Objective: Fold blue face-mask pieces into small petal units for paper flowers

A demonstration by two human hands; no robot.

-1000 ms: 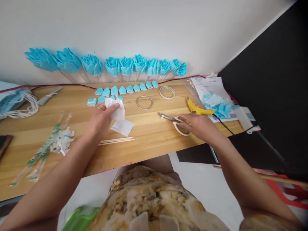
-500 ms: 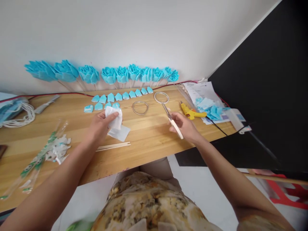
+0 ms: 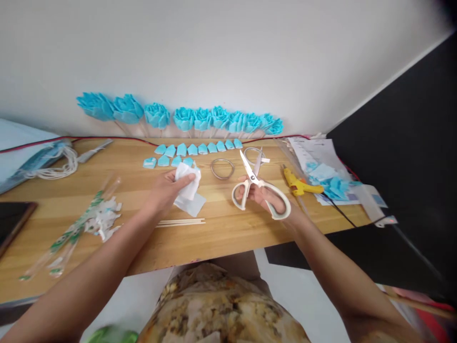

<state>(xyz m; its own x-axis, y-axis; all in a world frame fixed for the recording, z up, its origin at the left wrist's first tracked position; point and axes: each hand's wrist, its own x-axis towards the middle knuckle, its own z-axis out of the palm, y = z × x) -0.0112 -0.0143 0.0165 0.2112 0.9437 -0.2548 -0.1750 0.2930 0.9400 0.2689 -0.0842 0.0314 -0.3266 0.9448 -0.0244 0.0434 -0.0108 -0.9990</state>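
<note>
My left hand (image 3: 170, 189) pinches a folded piece of white paper (image 3: 187, 182) between thumb and fingers. Beneath it, a flat whitish sheet (image 3: 193, 205) lies on the wooden table. In my right hand (image 3: 260, 193) is a pair of white-handled scissors (image 3: 253, 178), with the blades spread and pointing away from me. Behind my hands, small blue petal pieces (image 3: 193, 149) lie in two rows, a few partly hidden by the white paper. Two rings, a thin brown one (image 3: 222, 169) and a whitish one (image 3: 251, 156), lie near the scissors.
Blue paper flowers (image 3: 157, 115) on sticks lean along the wall. A yellow glue gun (image 3: 302, 186) and blue scraps (image 3: 330, 183) lie at the right. Thin sticks (image 3: 182, 222) rest near the front edge. Leftward are white scraps (image 3: 103, 219), white cord (image 3: 59, 166) and a dark phone-like object (image 3: 14, 224).
The scissors have turned in my right hand and swung from shut to spread blades. My left hand keeps the white paper. The whole view has shifted, so things on the table appear further right.
</note>
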